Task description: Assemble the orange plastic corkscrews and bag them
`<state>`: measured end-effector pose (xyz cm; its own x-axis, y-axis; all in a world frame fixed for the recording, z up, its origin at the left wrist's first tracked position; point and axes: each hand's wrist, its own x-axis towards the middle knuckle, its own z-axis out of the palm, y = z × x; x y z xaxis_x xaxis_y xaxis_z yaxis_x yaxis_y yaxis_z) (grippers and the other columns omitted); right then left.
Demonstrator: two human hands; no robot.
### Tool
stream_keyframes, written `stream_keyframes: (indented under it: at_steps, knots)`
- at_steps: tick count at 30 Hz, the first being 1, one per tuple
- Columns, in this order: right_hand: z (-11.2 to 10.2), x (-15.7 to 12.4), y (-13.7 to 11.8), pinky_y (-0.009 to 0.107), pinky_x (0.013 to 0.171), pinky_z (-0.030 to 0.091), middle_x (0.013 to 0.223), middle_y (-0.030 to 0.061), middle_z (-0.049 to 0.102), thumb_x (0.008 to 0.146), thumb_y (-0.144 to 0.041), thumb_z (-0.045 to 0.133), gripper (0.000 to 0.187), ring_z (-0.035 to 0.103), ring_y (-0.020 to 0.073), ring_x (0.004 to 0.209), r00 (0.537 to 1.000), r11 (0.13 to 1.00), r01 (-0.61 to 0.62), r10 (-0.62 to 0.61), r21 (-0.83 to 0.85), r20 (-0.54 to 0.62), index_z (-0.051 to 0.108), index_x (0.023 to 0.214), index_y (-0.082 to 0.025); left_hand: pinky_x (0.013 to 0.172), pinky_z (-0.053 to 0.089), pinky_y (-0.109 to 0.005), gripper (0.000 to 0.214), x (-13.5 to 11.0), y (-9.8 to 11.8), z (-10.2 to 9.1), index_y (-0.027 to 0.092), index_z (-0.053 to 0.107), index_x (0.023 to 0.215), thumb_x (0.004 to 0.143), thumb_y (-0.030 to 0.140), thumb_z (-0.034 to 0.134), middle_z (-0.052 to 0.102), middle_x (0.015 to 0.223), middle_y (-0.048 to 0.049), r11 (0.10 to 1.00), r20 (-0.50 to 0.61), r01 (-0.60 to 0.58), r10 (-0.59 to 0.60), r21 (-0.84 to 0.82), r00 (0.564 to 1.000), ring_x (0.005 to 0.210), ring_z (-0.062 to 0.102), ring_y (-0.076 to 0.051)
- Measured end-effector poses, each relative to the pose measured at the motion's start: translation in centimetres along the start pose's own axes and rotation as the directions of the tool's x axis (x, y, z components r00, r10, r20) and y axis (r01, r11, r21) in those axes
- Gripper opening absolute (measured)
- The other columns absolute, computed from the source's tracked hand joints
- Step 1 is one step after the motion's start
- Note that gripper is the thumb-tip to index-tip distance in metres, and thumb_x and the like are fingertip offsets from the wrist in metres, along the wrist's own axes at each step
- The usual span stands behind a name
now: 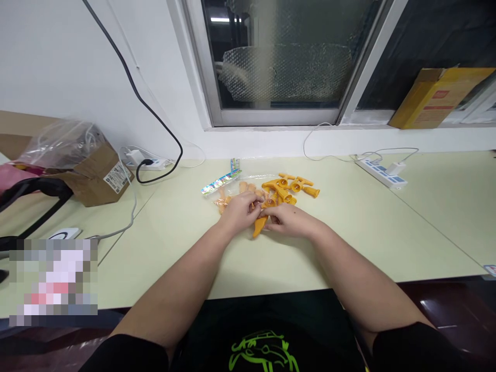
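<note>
Both my hands meet over the middle of a pale green table. My left hand has its fingers curled around small orange plastic pieces. My right hand pinches an orange cone-shaped piece whose tip points down toward me. Just beyond the hands lies a pile of several orange trumpet-shaped toys. A clear plastic bag with a shiny printed header lies to the left of that pile, with a few orange pieces inside.
A cardboard box with clear plastic stands at the left. A black cable runs into a power strip by the wall. A second power strip lies at the right. A yellow box sits on the windowsill.
</note>
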<state>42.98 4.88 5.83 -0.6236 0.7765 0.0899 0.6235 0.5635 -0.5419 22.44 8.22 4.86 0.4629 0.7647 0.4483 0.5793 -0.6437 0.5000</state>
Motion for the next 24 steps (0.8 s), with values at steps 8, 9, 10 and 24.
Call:
stream_keyframes:
  at_steps: [8,9,10,24]
  knots:
    - [0.5,0.6,0.2,0.029,0.070,0.046,0.089,-0.0001,0.073,0.091,-0.014,0.065,0.032,0.062,0.0146,0.067,0.992,0.988,0.040,-0.021,0.146,-0.126,0.070,0.120,-0.024,0.070,0.050,-0.031,0.016,0.1,0.0,-0.3,0.018,0.073,0.099,0.092,0.018,0.058,0.069,0.084,-0.0038,1.000,-0.146,-0.022,0.022,0.002,0.989,0.072,0.061,-0.017]
    - [1.0,0.8,0.2,0.029,0.072,0.047,0.093,0.0008,0.074,0.091,-0.014,0.065,0.030,0.063,0.0147,0.068,0.988,0.988,0.021,0.003,0.150,-0.154,0.070,0.119,-0.024,0.070,0.050,-0.031,0.016,0.1,0.0,-0.2,0.019,0.073,0.100,0.093,0.018,0.058,0.070,0.085,-0.0039,0.999,-0.165,-0.035,0.033,-0.008,0.986,0.073,0.062,-0.016]
    - [1.5,1.1,0.1,0.030,0.074,0.048,0.097,0.0020,0.074,0.092,-0.016,0.064,0.029,0.064,0.0153,0.069,0.982,0.989,-0.012,0.040,0.147,-0.184,0.069,0.119,-0.024,0.071,0.051,-0.031,0.016,0.1,0.1,-0.1,0.019,0.072,0.100,0.094,0.018,0.058,0.071,0.087,-0.0041,0.999,-0.178,-0.049,0.044,-0.024,0.983,0.073,0.062,-0.016]
    - [4.2,3.2,1.0,0.042,0.092,0.052,0.106,0.0115,0.067,0.092,-0.015,0.055,0.017,0.063,0.0253,0.098,0.917,0.982,-0.058,0.123,0.178,-0.379,0.062,0.107,-0.018,0.076,0.053,-0.033,0.028,-0.2,0.7,0.3,0.021,0.069,0.116,0.090,0.017,0.057,0.068,0.099,-0.0054,0.989,-0.088,-0.118,0.110,-0.090,0.990,0.076,0.061,-0.017]
